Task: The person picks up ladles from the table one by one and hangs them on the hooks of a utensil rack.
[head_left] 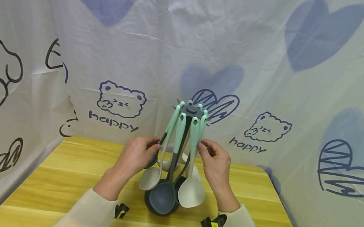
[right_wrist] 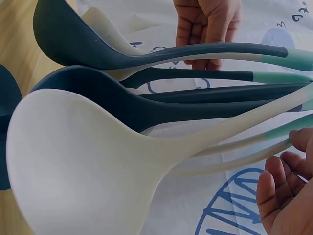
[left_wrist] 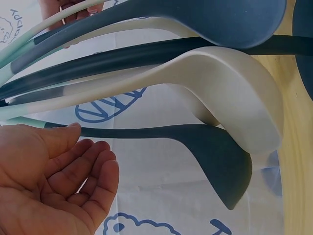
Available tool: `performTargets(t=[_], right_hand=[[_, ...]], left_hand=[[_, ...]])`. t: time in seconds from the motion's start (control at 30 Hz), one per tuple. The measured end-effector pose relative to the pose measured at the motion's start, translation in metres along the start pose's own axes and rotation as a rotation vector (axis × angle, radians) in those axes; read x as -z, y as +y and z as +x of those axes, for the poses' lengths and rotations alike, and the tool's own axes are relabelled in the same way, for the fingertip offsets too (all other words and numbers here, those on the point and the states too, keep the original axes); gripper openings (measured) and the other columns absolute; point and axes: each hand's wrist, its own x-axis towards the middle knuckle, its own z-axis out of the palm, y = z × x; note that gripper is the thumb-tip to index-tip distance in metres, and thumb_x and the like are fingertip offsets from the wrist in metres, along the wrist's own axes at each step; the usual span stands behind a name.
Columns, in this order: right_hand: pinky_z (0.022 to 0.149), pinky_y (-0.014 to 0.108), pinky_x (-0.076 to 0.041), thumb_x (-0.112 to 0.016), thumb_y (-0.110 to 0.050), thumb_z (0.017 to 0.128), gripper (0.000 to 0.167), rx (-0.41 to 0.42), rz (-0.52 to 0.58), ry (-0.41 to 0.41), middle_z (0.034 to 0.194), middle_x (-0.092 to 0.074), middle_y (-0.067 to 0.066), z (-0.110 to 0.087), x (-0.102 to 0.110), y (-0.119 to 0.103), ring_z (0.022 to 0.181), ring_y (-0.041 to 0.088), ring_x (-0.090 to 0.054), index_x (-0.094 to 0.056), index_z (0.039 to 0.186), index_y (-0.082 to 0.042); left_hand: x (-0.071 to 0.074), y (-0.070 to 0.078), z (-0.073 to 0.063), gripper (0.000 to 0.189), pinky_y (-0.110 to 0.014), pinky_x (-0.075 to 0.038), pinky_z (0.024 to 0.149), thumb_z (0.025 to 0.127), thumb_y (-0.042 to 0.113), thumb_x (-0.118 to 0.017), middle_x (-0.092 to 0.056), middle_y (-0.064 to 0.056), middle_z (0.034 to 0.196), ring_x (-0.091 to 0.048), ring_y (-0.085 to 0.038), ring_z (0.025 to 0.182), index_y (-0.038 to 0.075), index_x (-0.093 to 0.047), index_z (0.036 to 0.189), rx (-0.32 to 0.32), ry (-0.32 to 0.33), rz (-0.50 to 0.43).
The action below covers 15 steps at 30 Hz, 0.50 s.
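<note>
A dark rotating utensil stand [head_left: 191, 109] holds several hanging utensils with mint-green handles. My left hand [head_left: 138, 154] is at the left side, its thumb touching the dark handle of a turner [left_wrist: 215, 147] and its other fingers loosely bent below. On the right, the thumb of my right hand [head_left: 214, 160] touches a beige handle [right_wrist: 234, 169]; that utensil's head is hidden behind others. A dark blue ladle [head_left: 162, 197] hangs in front, between a beige ladle [head_left: 150, 178] and a wide off-white spoon [head_left: 191, 194].
The stand's round dark base [head_left: 147, 202] sits on a yellow wood-grain table [head_left: 40, 177]. Behind and beside it hangs a pale cloth [head_left: 160, 63] printed with hearts and bears. Black devices [head_left: 121, 210] are worn at both wrists, by the cream sleeves.
</note>
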Motion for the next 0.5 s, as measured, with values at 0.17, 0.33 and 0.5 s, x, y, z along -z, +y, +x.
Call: performTargets(t=[0.17, 0.33, 0.5], right_hand=[[0.065, 0.021, -0.052, -0.072, -0.022, 0.102, 0.017, -0.003, -0.003, -0.003, 0.092, -0.077, 0.005, -0.001, 0.001, 0.004, 0.078, 0.016, -0.065, -0.080, 0.110, -0.009], [0.064, 0.021, -0.052, -0.071, -0.024, 0.103, 0.018, -0.034, -0.052, 0.006, 0.090, -0.076, 0.005, -0.006, 0.005, 0.015, 0.076, 0.014, -0.064, -0.080, 0.110, -0.010], [0.067, 0.021, -0.052, -0.071, -0.023, 0.103, 0.017, -0.037, -0.115, 0.020, 0.091, -0.077, 0.005, -0.014, 0.012, 0.029, 0.077, 0.013, -0.064, -0.081, 0.109, -0.010]], left_hand=[[0.003, -0.011, -0.009, 0.028, -0.047, -0.061, 0.088, 0.107, 0.022, -0.063, -0.078, -0.008, 0.119, -0.074, -0.028, 0.106, 0.009, -0.075, 0.129, 0.010, 0.015, 0.004], [0.003, -0.025, -0.023, 0.028, -0.048, -0.061, 0.089, 0.106, 0.022, -0.064, -0.078, -0.010, 0.118, -0.074, -0.031, 0.108, 0.008, -0.074, 0.128, 0.023, 0.034, 0.013], [0.000, -0.038, -0.035, 0.030, -0.052, -0.058, 0.093, 0.105, 0.022, -0.065, -0.077, -0.013, 0.120, -0.072, -0.035, 0.111, 0.006, -0.073, 0.130, 0.055, 0.045, 0.049]])
